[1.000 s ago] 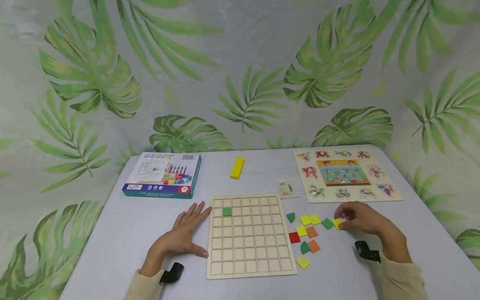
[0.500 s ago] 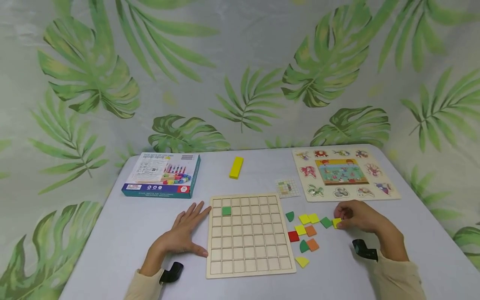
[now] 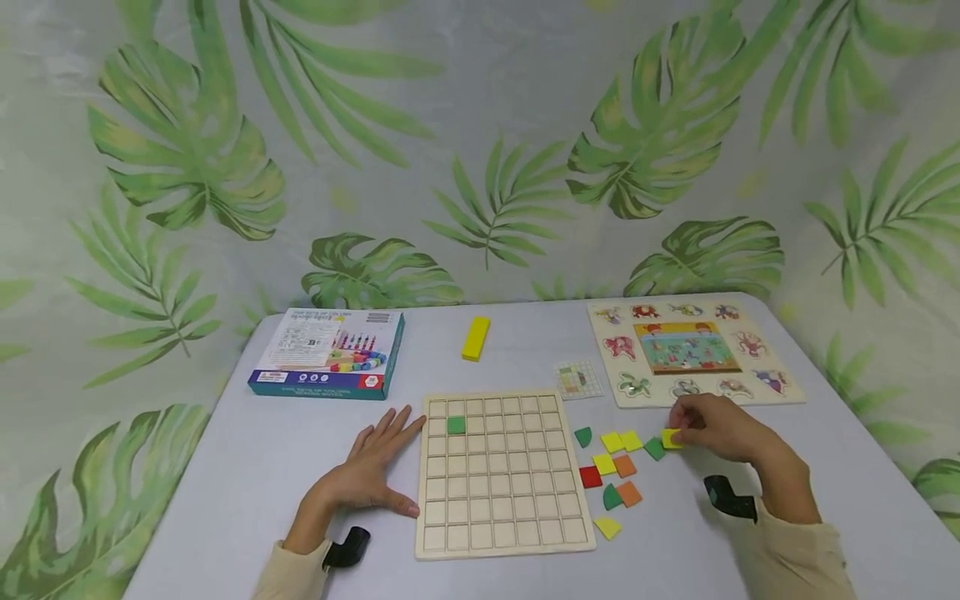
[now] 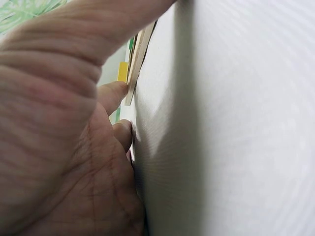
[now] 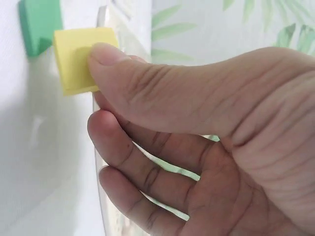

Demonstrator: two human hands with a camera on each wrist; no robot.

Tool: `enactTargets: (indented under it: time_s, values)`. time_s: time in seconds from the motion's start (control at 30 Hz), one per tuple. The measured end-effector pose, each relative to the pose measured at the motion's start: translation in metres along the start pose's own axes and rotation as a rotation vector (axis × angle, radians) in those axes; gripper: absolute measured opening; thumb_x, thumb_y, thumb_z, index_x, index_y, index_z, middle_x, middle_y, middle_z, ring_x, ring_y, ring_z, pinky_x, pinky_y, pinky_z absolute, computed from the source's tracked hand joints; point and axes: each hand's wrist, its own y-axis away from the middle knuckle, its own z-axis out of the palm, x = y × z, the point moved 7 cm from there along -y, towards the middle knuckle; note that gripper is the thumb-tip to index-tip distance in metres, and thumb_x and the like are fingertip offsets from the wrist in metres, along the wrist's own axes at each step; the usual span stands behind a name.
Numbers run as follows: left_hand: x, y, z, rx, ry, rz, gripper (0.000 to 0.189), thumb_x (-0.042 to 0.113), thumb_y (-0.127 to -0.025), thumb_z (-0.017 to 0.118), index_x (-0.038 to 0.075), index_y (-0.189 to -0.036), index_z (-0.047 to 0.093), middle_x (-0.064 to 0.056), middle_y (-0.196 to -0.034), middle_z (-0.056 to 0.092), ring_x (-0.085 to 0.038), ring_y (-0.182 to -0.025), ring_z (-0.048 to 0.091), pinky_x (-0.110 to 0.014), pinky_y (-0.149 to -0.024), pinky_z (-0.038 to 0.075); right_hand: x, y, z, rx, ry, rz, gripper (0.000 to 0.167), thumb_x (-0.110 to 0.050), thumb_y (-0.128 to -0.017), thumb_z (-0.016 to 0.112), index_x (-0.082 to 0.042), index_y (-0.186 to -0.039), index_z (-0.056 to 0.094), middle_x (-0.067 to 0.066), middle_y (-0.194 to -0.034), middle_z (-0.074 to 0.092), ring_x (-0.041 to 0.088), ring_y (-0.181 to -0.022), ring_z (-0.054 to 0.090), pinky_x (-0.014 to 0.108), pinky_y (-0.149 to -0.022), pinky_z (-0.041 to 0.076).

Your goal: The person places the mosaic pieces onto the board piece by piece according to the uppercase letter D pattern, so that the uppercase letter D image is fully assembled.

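Yellow tile (image 5: 78,59) pinched in raised right hand (image 3: 716,429).

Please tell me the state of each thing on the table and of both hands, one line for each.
Right hand: pinches a yellow square tile, lifted off the table.
Left hand: flat on the table, fingertips at the grid board's left edge.
Grid board: flat, one green tile seated, other cells empty.
Loose tiles: scattered right of the board.
Yellow block: lying flat.
Animal puzzle: pieces seated.
Toy box: closed.
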Motion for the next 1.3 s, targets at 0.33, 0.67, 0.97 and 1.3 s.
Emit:
enactTargets:
  time_s: [0.33, 0.67, 0.97, 1.3]
  values:
    - [-0.002, -0.001, 0.002, 0.002, -0.008, 0.002, 0.128, 0.047, -0.059, 0.094, 0.014, -0.16, 0.024, -0.015, -0.169, 0.006, -0.042, -0.155, -0.005, -0.067, -0.118, -0.005, -0.025, -0.017, 0.008, 0.002, 0.009, 0.001, 0.008, -0.01, -0.09, 0.073, -0.006, -0.096, 0.068, 0.0, -0.088, 0.062, 0.015, -0.08, 0.054, 0.027, -0.068, 0.048]
    - [0.0, 0.0, 0.001, -0.004, -0.015, -0.005, 0.128, 0.045, -0.059, 0.094, 0.012, -0.16, 0.024, -0.016, -0.169, 0.006, -0.042, -0.155, -0.004, -0.066, -0.118, -0.004, -0.066, -0.043, 0.017, 0.006, 0.02, -0.076, 0.012, -0.006, -0.092, 0.068, -0.006, -0.103, 0.075, 0.001, -0.092, 0.068, 0.014, -0.08, 0.059, 0.032, -0.074, 0.053]
    - [-0.002, -0.001, 0.001, 0.001, -0.003, -0.011, 0.127, 0.046, -0.059, 0.094, 0.014, -0.16, 0.024, -0.015, -0.169, 0.006, -0.042, -0.155, -0.006, -0.066, -0.118, -0.006, -0.099, -0.065, 0.031, 0.001, 0.009, -0.169, 0.012, -0.006, -0.094, 0.067, -0.005, -0.103, 0.074, 0.004, -0.097, 0.072, 0.02, -0.089, 0.066, 0.038, -0.08, 0.057]
    - [0.0, 0.0, 0.001, 0.004, 0.0, -0.005, 0.127, 0.045, -0.058, 0.095, 0.012, -0.16, 0.025, -0.016, -0.169, 0.007, -0.042, -0.155, -0.005, -0.067, -0.118, -0.006, -0.135, -0.086, 0.05, 0.017, -0.017, -0.267, 0.008, -0.005, -0.094, 0.067, -0.006, -0.101, 0.07, 0.003, -0.095, 0.071, 0.016, -0.087, 0.064, 0.032, -0.077, 0.055]
